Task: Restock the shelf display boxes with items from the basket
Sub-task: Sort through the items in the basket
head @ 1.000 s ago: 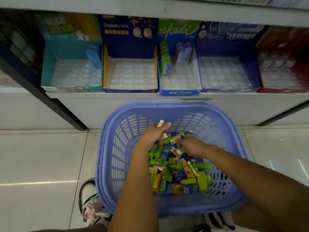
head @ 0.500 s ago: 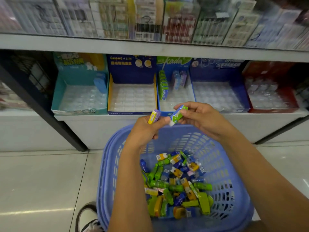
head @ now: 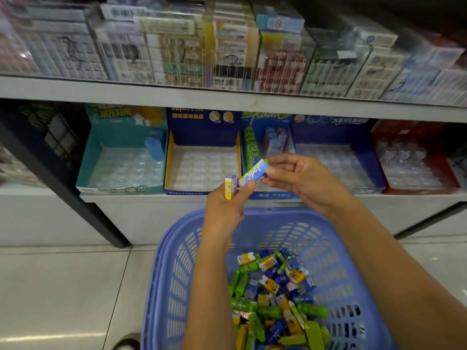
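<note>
Thumb of left hand (head: 225, 210) gripping a yellow pack (head: 228, 188) touches the green pack (head: 254, 172) pinched by right hand (head: 303, 183).

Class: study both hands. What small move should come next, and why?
Probably the right hand should carry its green packet forward into the middle box, beside the matching green row standing at its left wall. The left hand holds a yellow packet.
</note>
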{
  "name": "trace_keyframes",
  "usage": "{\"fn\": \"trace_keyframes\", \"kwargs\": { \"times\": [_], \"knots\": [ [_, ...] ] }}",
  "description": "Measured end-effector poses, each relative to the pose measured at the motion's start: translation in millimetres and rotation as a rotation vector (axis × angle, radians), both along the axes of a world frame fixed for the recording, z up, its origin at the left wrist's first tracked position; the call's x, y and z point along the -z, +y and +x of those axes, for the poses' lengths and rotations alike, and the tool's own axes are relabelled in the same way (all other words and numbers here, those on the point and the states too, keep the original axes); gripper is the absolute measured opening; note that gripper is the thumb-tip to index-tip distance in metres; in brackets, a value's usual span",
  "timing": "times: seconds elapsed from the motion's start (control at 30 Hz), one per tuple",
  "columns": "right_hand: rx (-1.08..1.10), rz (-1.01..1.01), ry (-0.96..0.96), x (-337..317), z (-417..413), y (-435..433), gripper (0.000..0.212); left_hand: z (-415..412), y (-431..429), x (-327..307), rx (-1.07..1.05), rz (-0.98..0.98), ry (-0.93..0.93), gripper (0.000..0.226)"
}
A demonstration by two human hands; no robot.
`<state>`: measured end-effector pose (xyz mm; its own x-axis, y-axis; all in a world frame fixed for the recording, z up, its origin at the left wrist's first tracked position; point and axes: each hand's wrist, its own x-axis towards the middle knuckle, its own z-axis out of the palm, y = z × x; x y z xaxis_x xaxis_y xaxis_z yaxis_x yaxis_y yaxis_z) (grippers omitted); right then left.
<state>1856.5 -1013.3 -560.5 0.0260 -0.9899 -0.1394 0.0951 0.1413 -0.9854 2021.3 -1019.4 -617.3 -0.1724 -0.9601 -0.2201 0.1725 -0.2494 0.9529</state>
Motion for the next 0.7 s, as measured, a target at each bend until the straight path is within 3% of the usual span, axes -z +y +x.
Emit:
{"fn": "trace_keyframes", "kwargs": {
  "times": [0.1,0.2,0.27,0.33,0.47,0.7],
  "knots": [
    [0.076,-0.030,0.101,2.7,5.0,-4.3,0.013,-5.1,-1.8,-1.0,-0.045,-0.052,-0.063,0.021],
    [0.151,-0.143,0.297,2.1,3.9,-17.6,0.014,-5.7,-1.5,-0.9,-0.070,-0.077,-0.104,0.019],
    [0.196,-0.200,0.536,5.6,1.7,-27.7,0.015,-3.7,-3.0,-1.4,-0.114,0.011,-0.022,0.028],
    [0.205,-0.236,0.656,12.6,2.4,-34.0,0.015,0.8,-7.1,-2.9,-0.150,0.136,0.053,0.032],
    [0.207,-0.317,0.655,22.4,7.2,-36.5,0.015,7.0,-10.7,-5.6,-0.126,0.259,0.164,0.035],
    [0.224,-0.428,0.740,28.5,4.8,-36.6,0.012,12.0,-7.2,-4.7,-0.077,0.193,0.232,0.045]
  ]
}}
